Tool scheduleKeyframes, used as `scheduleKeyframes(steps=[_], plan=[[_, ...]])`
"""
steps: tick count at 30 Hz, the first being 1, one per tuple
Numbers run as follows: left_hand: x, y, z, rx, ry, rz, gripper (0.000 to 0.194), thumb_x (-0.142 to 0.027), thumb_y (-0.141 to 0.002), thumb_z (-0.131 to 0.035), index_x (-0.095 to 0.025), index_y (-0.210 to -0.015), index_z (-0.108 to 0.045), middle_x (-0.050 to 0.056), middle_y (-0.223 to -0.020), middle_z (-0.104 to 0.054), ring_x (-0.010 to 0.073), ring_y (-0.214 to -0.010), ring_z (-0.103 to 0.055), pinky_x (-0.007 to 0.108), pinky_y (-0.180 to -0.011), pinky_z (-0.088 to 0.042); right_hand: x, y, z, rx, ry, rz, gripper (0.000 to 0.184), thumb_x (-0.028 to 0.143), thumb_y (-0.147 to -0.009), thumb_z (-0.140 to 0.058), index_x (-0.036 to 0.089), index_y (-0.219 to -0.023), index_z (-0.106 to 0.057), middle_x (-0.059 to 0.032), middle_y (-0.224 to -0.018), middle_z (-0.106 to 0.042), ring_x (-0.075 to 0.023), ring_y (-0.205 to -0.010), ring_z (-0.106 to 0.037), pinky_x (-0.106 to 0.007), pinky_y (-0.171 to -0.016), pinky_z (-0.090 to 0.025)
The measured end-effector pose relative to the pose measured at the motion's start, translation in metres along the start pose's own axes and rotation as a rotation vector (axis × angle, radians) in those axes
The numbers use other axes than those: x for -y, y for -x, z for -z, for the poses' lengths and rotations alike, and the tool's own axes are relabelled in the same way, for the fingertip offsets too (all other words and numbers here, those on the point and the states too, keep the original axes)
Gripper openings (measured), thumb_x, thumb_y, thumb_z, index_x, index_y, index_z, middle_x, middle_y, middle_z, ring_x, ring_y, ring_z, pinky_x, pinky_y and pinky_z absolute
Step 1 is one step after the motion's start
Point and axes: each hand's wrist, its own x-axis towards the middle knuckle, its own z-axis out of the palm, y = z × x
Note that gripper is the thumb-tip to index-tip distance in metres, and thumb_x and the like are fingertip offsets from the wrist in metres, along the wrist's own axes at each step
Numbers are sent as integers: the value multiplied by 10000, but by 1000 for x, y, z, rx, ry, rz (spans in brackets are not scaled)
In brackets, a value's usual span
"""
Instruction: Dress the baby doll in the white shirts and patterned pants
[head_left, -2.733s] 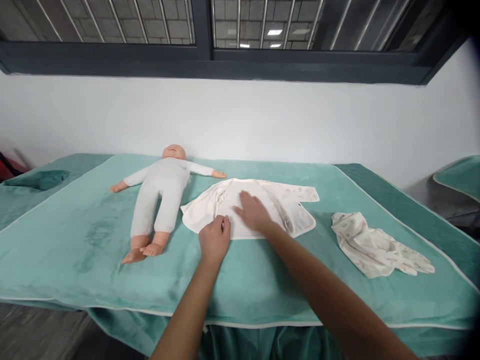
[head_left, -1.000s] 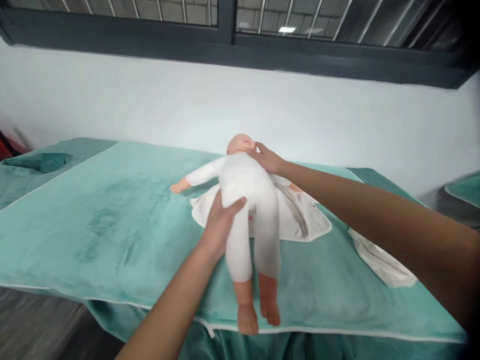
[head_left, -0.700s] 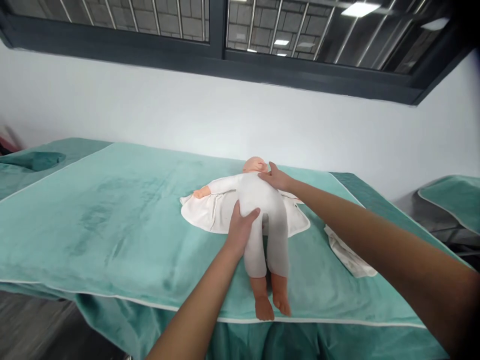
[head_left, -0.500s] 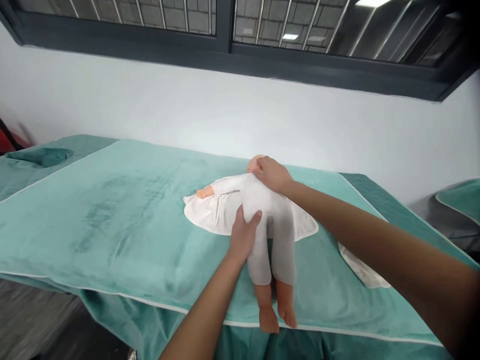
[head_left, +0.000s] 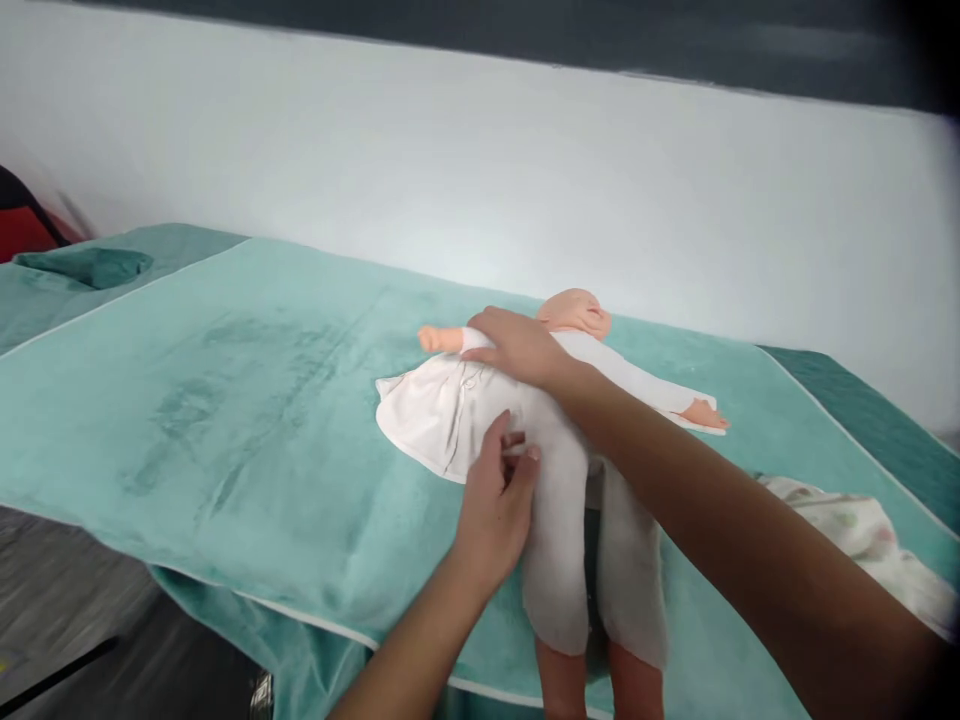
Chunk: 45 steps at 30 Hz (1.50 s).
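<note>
A baby doll (head_left: 570, 480) in a white body suit lies on its back on a spread white garment (head_left: 435, 415), head toward the wall, arms out to both sides. My left hand (head_left: 499, 495) rests at the doll's left hip with fingers bent against the cloth; whether it grips anything is unclear. My right hand (head_left: 514, 345) lies across the doll's upper arm and shoulder, fingers curved over the sleeve. The doll's legs reach the near edge of the bed.
A teal towel (head_left: 225, 380) covers the bed, which stands against a white wall. A crumpled patterned white garment (head_left: 855, 535) lies at the right. A folded dark green cloth (head_left: 86, 265) sits at the far left. The floor shows at the lower left.
The doll has been carried from the left of the bed onto the spread garment and laid down. My right hand moved from its head to its arm; my view dropped lower.
</note>
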Motion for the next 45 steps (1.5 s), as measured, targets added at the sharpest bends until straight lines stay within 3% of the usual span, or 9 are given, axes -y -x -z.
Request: scheduleKeyframes(steps=[4, 9, 15, 19, 23, 29, 34, 40, 45], plan=[[0, -47, 59, -327, -442, -355, 396, -379, -938, -536, -241, -1305, -592, 91, -1374, -602, 258, -1311, -513, 402, -1149, -353, -6, 13, 5, -100, -156, -81, 400, 561, -964, -497, 256, -1207, -586, -66, -1150, -638, -256, -1039, -587, -344, -809, -418], [6, -97, 136, -454, -894, -233, 370, -311, -890, -511, -145, -1178, -675, 151, -1213, -651, 303, -1201, -550, 423, -1089, -393, 3, 11, -2, 62, -124, 12, 349, 509, -965, -502, 244, -1154, -627, -76, -1126, -646, -257, -1021, -575, -340, -794, -406], [-6, -103, 161, -316, -941, -18, 243, -290, -813, -562, -189, -969, -719, 92, -1008, -692, 243, -925, -632, 344, -840, -469, 7, 12, -1, 134, -117, -16, 351, 530, -974, -455, 241, -1091, -618, -52, -1034, -702, -248, -898, -601, -330, -712, -367], [-20, -119, 170, -480, -878, -41, 182, -248, -824, -551, -184, -948, -668, 60, -901, -688, 208, -842, -617, 313, -774, -459, 8, 14, 1, 95, -103, -30, 351, 523, -985, -434, 239, -1091, -610, -59, -1059, -711, -250, -905, -607, -331, -724, -371], [-14, -123, 163, -737, -891, -280, 250, -239, -886, -493, -154, -1084, -619, 108, -1102, -652, 217, -997, -599, 338, -914, -459, 10, 14, 3, 57, -114, -79, 409, 574, -977, -427, 246, -1141, -609, -68, -1090, -715, -257, -911, -625, -328, -714, -380], [-3, -118, 117, -411, -1072, -187, 377, -480, -919, -501, -202, -1114, -666, 126, -1105, -709, 323, -1110, -599, 428, -904, -458, 10, 13, 3, 13, -142, -103, 416, 599, -959, -458, 281, -1157, -640, -48, -1082, -725, -248, -944, -640, -316, -709, -382], [-21, -131, 113, -249, -1248, -12, 211, -360, -890, -515, -224, -902, -675, 129, -1047, -730, 320, -1004, -651, 378, -770, -464, 11, 12, 2, 55, -138, -105, 396, 625, -931, -475, 287, -972, -678, -13, -950, -734, -219, -834, -632, -310, -649, -355], [-40, -122, 112, -423, -1107, -86, 215, -331, -969, -388, -211, -983, -566, 111, -919, -691, 277, -860, -630, 339, -686, -406, 12, 10, -3, 120, -102, -107, 404, 643, -891, -512, 294, -953, -706, -30, -914, -746, -239, -806, -657, -318, -632, -376], [-61, -97, 62, -415, -740, -315, 144, -333, -980, -435, -225, -907, -497, 34, -808, -624, 203, -745, -558, 301, -675, -365, 15, -3, -13, 148, -10, -159, 462, 595, -906, -497, 194, -1020, -696, -137, -926, -754, -317, -837, -692, -389, -718, -449]])
